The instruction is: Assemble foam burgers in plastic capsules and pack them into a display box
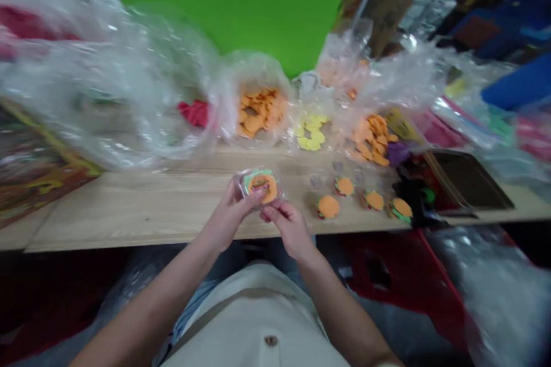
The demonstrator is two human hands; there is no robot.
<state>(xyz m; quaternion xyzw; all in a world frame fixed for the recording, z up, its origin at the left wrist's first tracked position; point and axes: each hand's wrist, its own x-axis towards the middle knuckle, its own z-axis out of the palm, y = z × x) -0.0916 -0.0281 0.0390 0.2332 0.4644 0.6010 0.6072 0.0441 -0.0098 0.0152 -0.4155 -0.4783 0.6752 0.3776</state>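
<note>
A small clear plastic box with a toy burger inside is held over the table's front part. A burger picture, seemingly a sticker, shows on its top. My left hand is closed around the box's left side, thumb lying across the top. At the lower right corner, my right hand is closed, with thumb and fingers pinched against the box edge. To the right stand several toy burgers with orange bun tops, among them one toy burger nearest my right hand. Small clear pieces lie beside them.
Along the back sit clear plastic bags holding orange pieces, yellow discs, more orange pieces and a red bundle. A dark tray lies at right, a printed carton at left. A green panel rises behind.
</note>
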